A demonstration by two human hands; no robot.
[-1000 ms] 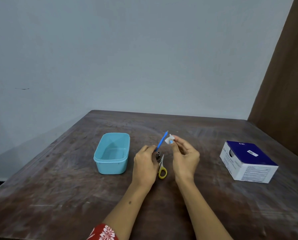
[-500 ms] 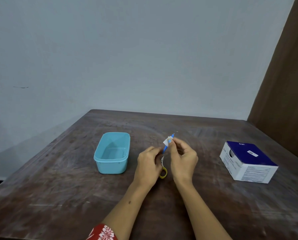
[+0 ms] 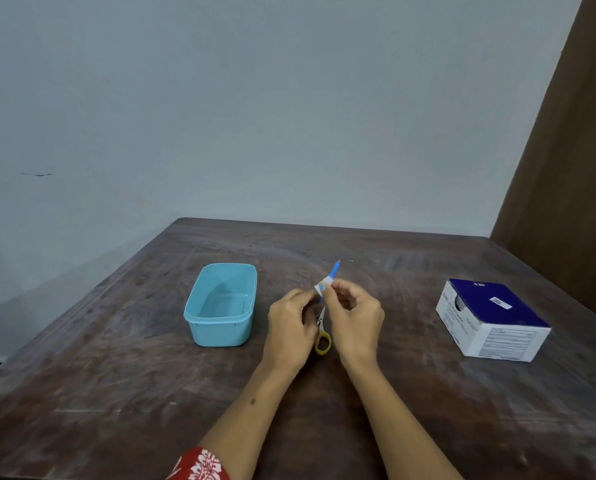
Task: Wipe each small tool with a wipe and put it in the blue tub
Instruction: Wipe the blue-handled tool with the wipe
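Blue tool (image 3: 334,270) tilts, tip up and away. Left hand (image 3: 289,332) pinches its lower end. Right hand (image 3: 353,318) pinches wipe (image 3: 324,284) around it, just above.

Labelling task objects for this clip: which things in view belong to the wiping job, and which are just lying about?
In the job:
slim blue stick tool
small white wipe
light blue plastic tub
yellow-handled small scissors
left hand
right hand

Lying about:
blue-and-white cardboard box
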